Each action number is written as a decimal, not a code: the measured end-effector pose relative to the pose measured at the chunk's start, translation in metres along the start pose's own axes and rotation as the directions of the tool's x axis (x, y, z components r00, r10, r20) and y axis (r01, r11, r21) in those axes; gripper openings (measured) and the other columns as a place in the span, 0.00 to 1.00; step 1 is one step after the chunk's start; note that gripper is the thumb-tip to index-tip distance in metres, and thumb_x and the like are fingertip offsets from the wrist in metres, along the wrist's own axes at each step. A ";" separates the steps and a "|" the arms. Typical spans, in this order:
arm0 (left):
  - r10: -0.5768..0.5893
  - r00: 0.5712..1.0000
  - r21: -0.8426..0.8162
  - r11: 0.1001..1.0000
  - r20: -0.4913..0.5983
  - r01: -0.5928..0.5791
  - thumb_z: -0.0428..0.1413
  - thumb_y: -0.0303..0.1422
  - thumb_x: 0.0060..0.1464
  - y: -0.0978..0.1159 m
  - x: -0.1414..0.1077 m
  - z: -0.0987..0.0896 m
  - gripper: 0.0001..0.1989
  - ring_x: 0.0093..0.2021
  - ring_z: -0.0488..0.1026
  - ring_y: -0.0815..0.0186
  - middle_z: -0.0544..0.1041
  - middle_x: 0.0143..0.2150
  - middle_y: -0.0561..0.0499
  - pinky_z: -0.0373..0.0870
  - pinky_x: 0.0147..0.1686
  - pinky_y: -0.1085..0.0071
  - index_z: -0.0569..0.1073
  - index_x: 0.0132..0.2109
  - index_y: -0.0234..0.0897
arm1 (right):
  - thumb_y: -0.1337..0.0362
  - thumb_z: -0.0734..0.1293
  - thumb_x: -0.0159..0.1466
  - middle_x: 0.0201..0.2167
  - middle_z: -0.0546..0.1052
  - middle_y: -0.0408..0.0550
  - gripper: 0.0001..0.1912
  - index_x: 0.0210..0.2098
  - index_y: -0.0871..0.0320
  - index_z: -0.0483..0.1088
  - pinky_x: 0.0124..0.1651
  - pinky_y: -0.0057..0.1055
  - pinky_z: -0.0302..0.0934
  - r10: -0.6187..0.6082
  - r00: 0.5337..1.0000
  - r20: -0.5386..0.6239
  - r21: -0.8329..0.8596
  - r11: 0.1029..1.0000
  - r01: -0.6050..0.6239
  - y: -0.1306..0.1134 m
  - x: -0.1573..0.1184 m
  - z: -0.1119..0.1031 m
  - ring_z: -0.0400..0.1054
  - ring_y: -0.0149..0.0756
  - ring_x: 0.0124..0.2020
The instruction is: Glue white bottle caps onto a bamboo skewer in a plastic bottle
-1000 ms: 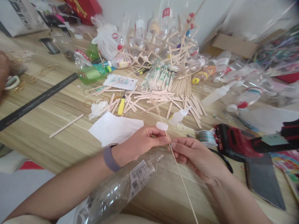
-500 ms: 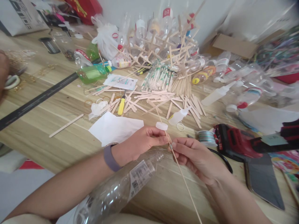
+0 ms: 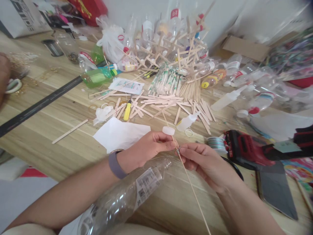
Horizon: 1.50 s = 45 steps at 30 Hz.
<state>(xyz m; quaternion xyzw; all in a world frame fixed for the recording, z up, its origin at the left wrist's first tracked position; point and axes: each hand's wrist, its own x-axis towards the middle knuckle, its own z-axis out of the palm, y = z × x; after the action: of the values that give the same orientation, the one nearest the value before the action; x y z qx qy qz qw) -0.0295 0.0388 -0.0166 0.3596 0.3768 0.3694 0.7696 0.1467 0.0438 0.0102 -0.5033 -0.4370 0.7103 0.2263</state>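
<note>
My left hand (image 3: 150, 147) pinches a thin bamboo skewer (image 3: 193, 189) between thumb and index finger. A white bottle cap (image 3: 168, 131) sits on the skewer just above those fingertips, pierced through by it. Close below, my right hand (image 3: 204, 160) has its thumb and index finger pressed together on a small bluish-grey wrap (image 3: 178, 151) around the stick; it looks like thread, too fine to be sure. The skewer's lower end slants toward my lap. Under my left forearm lies a clear plastic bottle (image 3: 114, 204) without a cap, its neck toward my hands.
Wooden craft sticks (image 3: 156, 100) and a yellow-handled screwdriver (image 3: 127, 111) lie ahead, by white paper (image 3: 122, 134) and a glue bottle (image 3: 187, 121). A thread spool (image 3: 216, 145), red power tool (image 3: 241, 148) and phone (image 3: 277, 189) are right. Many bottles fill the back. Another person's hand (image 3: 3, 75) shows left.
My right fingertips have shifted slightly up and left against the skewer. The cap and the skewer's top have tipped a little to the left. My left hand has hardly moved.
</note>
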 end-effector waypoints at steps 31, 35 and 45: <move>0.117 0.988 0.266 0.960 -0.104 -0.086 0.54 0.38 0.54 0.004 0.000 -0.002 0.12 0.28 0.58 0.72 0.62 0.25 0.58 0.56 0.32 0.73 0.66 0.28 0.36 | 0.45 0.62 0.60 0.12 0.59 0.37 0.24 0.17 0.56 0.61 0.21 0.28 0.43 -0.226 0.961 -0.156 -0.324 0.931 0.167 -0.002 0.002 -0.004 0.50 0.26 0.16; 0.175 0.981 0.290 0.946 -0.080 -0.145 0.53 0.39 0.55 0.013 -0.003 -0.004 0.12 0.27 0.55 0.73 0.59 0.25 0.58 0.54 0.30 0.73 0.65 0.28 0.36 | 0.50 0.65 0.60 0.16 0.66 0.38 0.15 0.29 0.56 0.70 0.21 0.26 0.49 -0.297 0.938 -0.180 -0.292 0.927 0.237 -0.017 0.011 0.004 0.56 0.27 0.18; 0.163 0.985 0.370 0.913 0.060 -0.173 0.54 0.40 0.53 0.034 -0.019 0.001 0.13 0.31 0.61 0.70 0.64 0.28 0.56 0.59 0.37 0.72 0.66 0.28 0.36 | 0.60 0.69 0.58 0.23 0.72 0.41 0.08 0.26 0.57 0.72 0.27 0.26 0.59 -0.072 0.997 0.007 0.140 0.988 0.071 -0.055 0.052 0.021 0.64 0.28 0.24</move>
<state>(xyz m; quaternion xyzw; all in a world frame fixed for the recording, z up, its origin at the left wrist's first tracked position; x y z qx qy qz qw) -0.0478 0.0387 0.0183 0.5356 0.3973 0.3507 0.6575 0.1006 0.1033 0.0320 -0.4658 -0.4054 0.7337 0.2836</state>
